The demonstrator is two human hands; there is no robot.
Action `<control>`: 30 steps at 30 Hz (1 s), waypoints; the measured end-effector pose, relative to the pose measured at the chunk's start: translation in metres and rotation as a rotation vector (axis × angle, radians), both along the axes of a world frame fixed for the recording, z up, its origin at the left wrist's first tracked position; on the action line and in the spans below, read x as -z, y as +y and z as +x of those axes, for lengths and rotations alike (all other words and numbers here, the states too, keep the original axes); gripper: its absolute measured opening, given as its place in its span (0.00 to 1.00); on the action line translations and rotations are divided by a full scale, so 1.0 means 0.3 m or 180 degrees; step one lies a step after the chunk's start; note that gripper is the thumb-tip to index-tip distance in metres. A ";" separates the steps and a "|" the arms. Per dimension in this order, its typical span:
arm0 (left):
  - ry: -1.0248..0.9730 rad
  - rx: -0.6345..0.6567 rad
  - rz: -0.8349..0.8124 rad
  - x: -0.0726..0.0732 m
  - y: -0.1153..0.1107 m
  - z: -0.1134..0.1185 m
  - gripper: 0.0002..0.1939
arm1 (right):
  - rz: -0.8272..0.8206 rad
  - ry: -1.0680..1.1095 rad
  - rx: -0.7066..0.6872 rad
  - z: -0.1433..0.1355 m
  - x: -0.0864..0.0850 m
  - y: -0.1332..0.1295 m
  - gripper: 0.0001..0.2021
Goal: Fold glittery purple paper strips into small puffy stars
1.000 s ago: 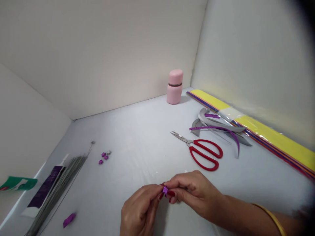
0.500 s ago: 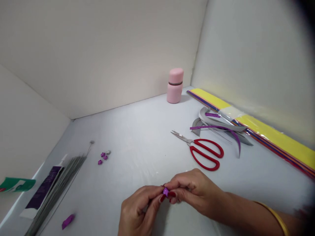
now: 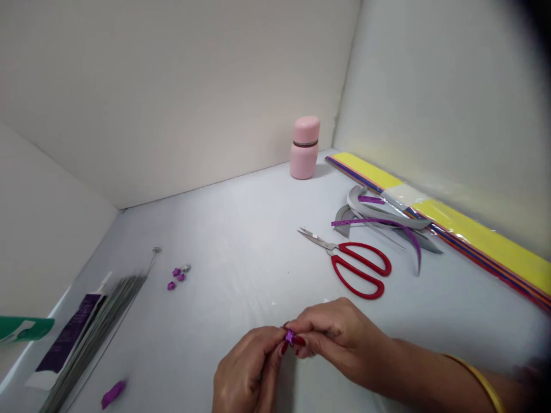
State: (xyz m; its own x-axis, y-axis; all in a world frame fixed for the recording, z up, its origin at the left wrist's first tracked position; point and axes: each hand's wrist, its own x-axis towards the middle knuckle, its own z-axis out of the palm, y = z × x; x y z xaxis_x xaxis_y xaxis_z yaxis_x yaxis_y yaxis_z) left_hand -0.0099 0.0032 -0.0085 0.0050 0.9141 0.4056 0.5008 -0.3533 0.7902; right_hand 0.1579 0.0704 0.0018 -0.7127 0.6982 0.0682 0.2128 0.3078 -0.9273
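A small purple folded paper star (image 3: 290, 337) is pinched between the fingertips of both hands above the front of the table. My left hand (image 3: 249, 367) grips it from the left with thumb and forefinger. From the right, my right hand (image 3: 336, 335) holds it the same way, with red nails showing. Fingertips hide part of the star. Red-handled scissors (image 3: 359, 269) lie beyond my right hand, blades pointing left. Several small purple stars (image 3: 177, 276) and a silvery one (image 3: 186, 268) sit together to the left.
A pink flask (image 3: 305, 148) stands at the back. Grey and purple paper strips (image 3: 379, 215) lie before a yellow-topped pack of sheets (image 3: 465, 229) on the right. Thin grey wires (image 3: 94, 332), a purple-and-white tube (image 3: 69, 332) and a purple paper piece (image 3: 113, 394) are on the left.
The star has turned slightly between my fingertips, and my left hand has tilted a little. The whole view has shifted slightly.
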 end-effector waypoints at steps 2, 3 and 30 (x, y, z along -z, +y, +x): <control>-0.0019 -0.0041 0.0003 0.006 0.001 0.002 0.13 | 0.0110 -0.0068 -0.0005 -0.001 0.000 0.001 0.11; -0.0027 -0.0064 0.0005 0.009 0.002 0.003 0.13 | 0.0129 -0.0105 0.0022 -0.002 0.000 0.001 0.11; -0.0670 -0.0410 -0.0420 0.026 0.004 0.009 0.09 | -0.0191 0.0078 0.0399 -0.012 -0.012 -0.010 0.10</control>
State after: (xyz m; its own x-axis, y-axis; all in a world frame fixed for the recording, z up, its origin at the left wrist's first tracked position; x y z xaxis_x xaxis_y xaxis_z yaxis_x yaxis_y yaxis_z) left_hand -0.0074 0.0043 -0.0162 -0.1864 0.9467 0.2627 0.3548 -0.1845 0.9165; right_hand 0.1542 0.0675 0.0054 -0.6183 0.7849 0.0399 0.2233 0.2242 -0.9486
